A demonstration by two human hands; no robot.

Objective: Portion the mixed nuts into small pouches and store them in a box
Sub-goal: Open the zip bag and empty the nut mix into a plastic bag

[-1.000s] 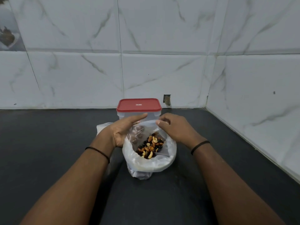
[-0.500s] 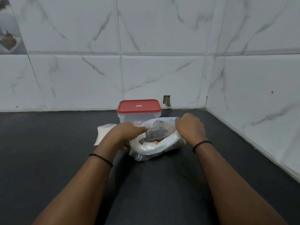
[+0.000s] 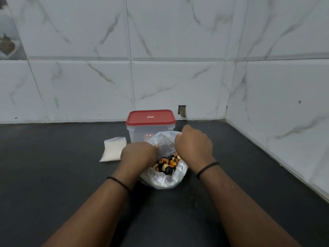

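Observation:
A clear plastic bag (image 3: 164, 180) of mixed nuts (image 3: 167, 164) sits on the dark counter in front of me, its mouth open and its rim rolled down. My left hand (image 3: 138, 154) grips the bag's left rim. My right hand (image 3: 194, 147) grips the right and far rim, which stands up as a printed flap. Just behind the bag is a clear box with a red lid (image 3: 150, 117), shut. A flat stack of small clear pouches (image 3: 114, 150) lies to the left of the box.
The black counter (image 3: 53, 175) meets white marble-tiled walls at the back and on the right, forming a corner (image 3: 225, 120). A small dark hole (image 3: 182, 111) is in the back wall behind the box.
The bag was tipped away with its mouth nearly shut half a second ago; now it stands upright and open with the nuts showing again. Both hands shifted along its rim.

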